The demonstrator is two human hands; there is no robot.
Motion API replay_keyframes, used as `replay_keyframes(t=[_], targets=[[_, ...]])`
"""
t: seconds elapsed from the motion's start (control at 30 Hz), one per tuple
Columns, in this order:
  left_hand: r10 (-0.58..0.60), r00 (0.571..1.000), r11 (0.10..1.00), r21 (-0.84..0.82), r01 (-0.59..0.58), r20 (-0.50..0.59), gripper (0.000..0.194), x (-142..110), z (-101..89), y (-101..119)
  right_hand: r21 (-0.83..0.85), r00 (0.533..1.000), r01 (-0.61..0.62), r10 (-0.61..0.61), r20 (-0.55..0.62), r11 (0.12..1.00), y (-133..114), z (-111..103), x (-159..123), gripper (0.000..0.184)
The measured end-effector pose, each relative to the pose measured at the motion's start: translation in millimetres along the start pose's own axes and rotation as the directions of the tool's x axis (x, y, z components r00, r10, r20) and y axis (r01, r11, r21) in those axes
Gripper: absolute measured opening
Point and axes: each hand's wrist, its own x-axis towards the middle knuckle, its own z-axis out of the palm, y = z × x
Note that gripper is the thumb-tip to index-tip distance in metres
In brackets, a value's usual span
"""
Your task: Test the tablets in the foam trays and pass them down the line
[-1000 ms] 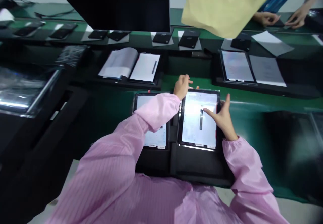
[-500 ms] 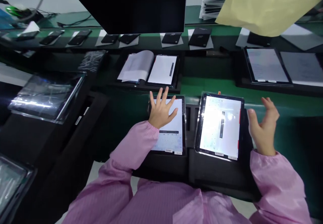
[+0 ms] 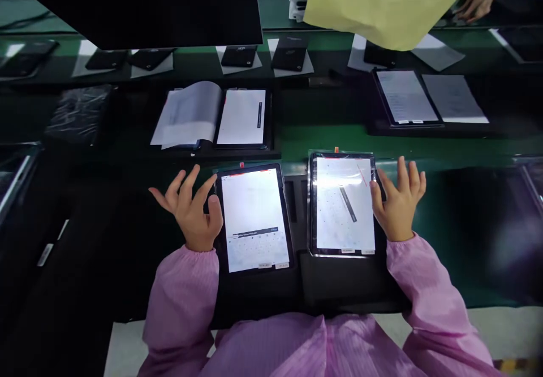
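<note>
Two lit tablets lie side by side before me in black trays. Beside the left edge of the left tablet [image 3: 254, 213] is my left hand [image 3: 193, 213], fingers spread, its thumb and index finger close to the edge. The left tablet sits slightly turned, with a keyboard and a dark bar on its screen. My right hand [image 3: 397, 204] is open at the right edge of the right tablet [image 3: 345, 204], its thumb at the bezel; I cannot tell whether it touches. A tilted dark bar shows on that screen. Neither hand grips anything.
Behind are another lit tablet [image 3: 242, 116] beside curled paper [image 3: 186, 114], and a tablet [image 3: 407, 97] by a printed sheet [image 3: 456, 98]. Black devices [image 3: 289, 54] line the back shelf. A monitor [image 3: 136, 6] and yellow sheet [image 3: 382, 6] hang above. A co-worker's hand [image 3: 479, 0] shows top right.
My left hand went from the right tablet's top, across the left tablet, to its left edge. The left tablet is now turned slightly. My right hand moved away from the right tablet, then back to its edge.
</note>
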Motion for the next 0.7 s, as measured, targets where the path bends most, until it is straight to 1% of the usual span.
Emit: replay_keyframes(t=[0.07, 0.13, 0.2, 0.3, 0.43, 0.53, 0.63, 0.7], targets=[[-0.067, 0.996, 0.998, -0.017, 0.068, 0.060, 0.041, -2.4, 4.5, 0.2, -0.033, 1.000, 0.027, -0.027, 0.006, 0.999, -7.7, 1.3, -3.3, 0.039], [-0.111, 0.987, 0.993, -0.023, 0.115, 0.113, 0.042, -7.4, 5.0, 2.4, -0.008, 0.995, 0.091, -0.091, 0.046, 0.996, -15.5, 2.1, -6.1, 0.042], [-0.132, 0.985, 0.990, -0.026, 0.135, 0.114, 0.042, -11.6, 4.4, 3.5, 0.037, 0.985, 0.141, -0.144, 0.097, 0.989, -22.7, 2.1, -7.6, 0.045], [-0.112, 0.989, 0.993, -0.026, 0.115, 0.098, 0.041, -13.9, 5.9, 1.4, 0.060, 0.977, 0.156, -0.163, 0.136, 0.986, -28.5, 0.2, -8.9, 0.045], [-0.088, 0.995, 0.996, -0.022, 0.089, 0.035, 0.042, -13.2, 12.3, -2.0, 0.013, 0.983, 0.154, -0.155, 0.098, 0.988, -23.3, -2.5, -6.8, 0.037], [-0.081, 0.997, 0.996, -0.032, 0.081, 0.004, 0.040, -12.4, 15.5, -1.7, -0.006, 0.989, 0.132, -0.132, 0.069, 0.991, -14.2, 0.8, 7.4, 0.041], [-0.079, 0.997, 0.996, -0.032, 0.079, 0.023, 0.038, -12.4, 16.1, -0.2, 0.008, 0.987, 0.108, -0.108, 0.121, 0.994, -7.5, 7.2, 26.3, 0.048], [-0.084, 0.996, 0.996, -0.013, 0.084, 0.029, 0.039, -12.9, 16.0, 0.8, 0.029, 0.980, 0.128, -0.131, 0.151, 0.991, -6.8, 8.0, 29.9, 0.048]])
